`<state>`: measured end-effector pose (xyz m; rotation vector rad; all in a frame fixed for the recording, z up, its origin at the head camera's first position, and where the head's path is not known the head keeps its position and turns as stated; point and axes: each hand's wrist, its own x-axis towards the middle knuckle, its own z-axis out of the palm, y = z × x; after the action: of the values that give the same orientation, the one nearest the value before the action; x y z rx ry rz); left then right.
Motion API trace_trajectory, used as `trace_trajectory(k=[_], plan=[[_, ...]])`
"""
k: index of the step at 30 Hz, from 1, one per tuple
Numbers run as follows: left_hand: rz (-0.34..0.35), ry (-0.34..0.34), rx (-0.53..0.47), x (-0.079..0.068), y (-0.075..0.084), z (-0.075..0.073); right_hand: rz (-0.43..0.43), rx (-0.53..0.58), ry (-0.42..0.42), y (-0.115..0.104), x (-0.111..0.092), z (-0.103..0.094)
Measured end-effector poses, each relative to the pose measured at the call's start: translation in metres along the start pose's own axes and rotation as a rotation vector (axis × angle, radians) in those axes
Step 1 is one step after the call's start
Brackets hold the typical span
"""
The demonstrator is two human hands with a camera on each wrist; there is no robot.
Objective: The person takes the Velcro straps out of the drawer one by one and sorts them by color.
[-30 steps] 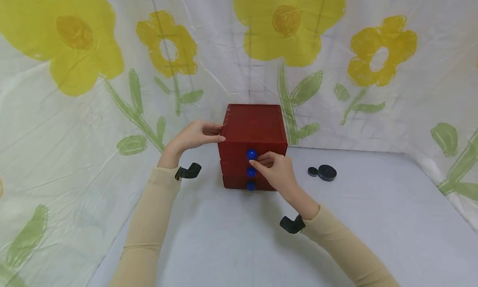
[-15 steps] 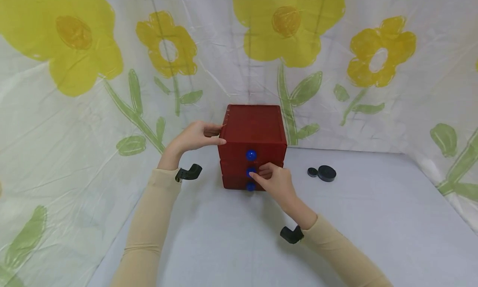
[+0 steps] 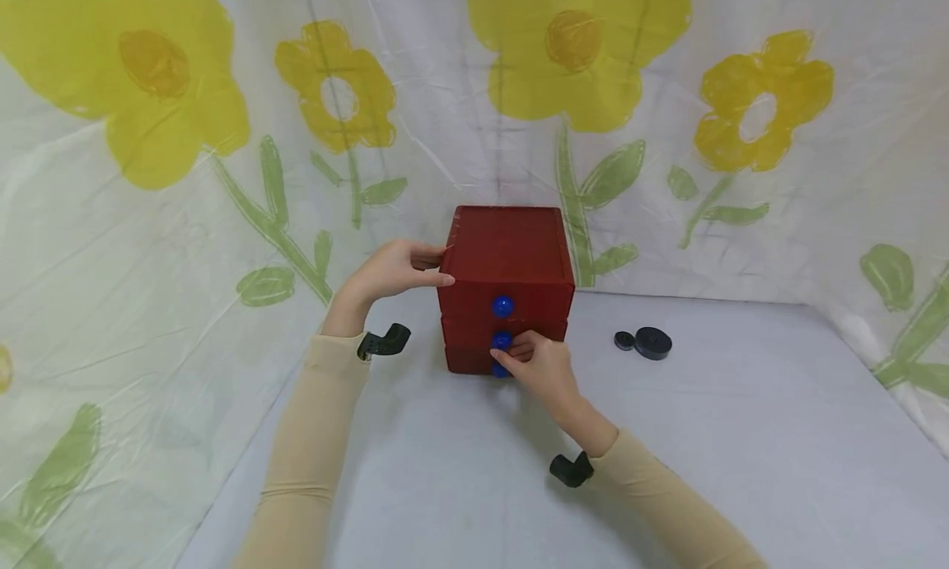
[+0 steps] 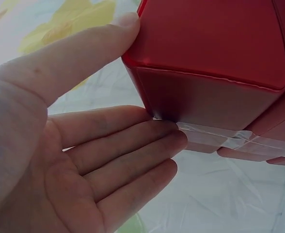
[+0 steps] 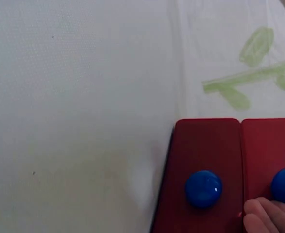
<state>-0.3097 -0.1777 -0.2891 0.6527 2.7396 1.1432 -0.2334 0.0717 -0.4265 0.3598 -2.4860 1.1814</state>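
A red box with a stack of drawers (image 3: 511, 244) stands at the back of the table, with blue knobs down its front. My left hand (image 3: 396, 268) is at its upper left edge. In the left wrist view the thumb touches the edge of the box (image 4: 215, 43) and the fingers lie straight along the side. My right hand (image 3: 544, 371) is at the front, thumb and fingers either side of the middle knob (image 5: 284, 185), without a visible grip. The bottom knob (image 5: 203, 189) shows in full in the right wrist view. The top knob (image 3: 502, 306) is uncovered.
Two black discs, one small (image 3: 624, 340) and one larger (image 3: 653, 343), lie to the right of the box. A white sheet with yellow flowers (image 3: 574, 42) hangs behind. Clear tape (image 4: 237, 141) runs along the box's side.
My right hand has moved down the front of the box, from the top knob to the middle one. The left hand stays at the box's edge, and all drawers stay closed.
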Motion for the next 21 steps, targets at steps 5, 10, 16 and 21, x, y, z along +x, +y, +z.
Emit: trace_trajectory(k=[5, 10, 16, 21], plan=[[-0.006, 0.001, -0.01, 0.0017, 0.0, 0.0009, -0.024, -0.012, 0.042, 0.003, 0.0007, 0.006], [-0.007, 0.004, -0.02, 0.0004, 0.0005, -0.0012, -0.01, -0.012, 0.056, 0.0046, 0.0019, 0.0103], [0.006, 0.003, -0.025, -0.0002, 0.0005, -0.0017, 0.014, -0.025, 0.061, 0.0018, 0.0034, 0.0101], [0.005, 0.004, -0.027, -0.0008, 0.0008, -0.0017, 0.022, -0.047, 0.064, 0.0004, 0.0048, 0.0106]])
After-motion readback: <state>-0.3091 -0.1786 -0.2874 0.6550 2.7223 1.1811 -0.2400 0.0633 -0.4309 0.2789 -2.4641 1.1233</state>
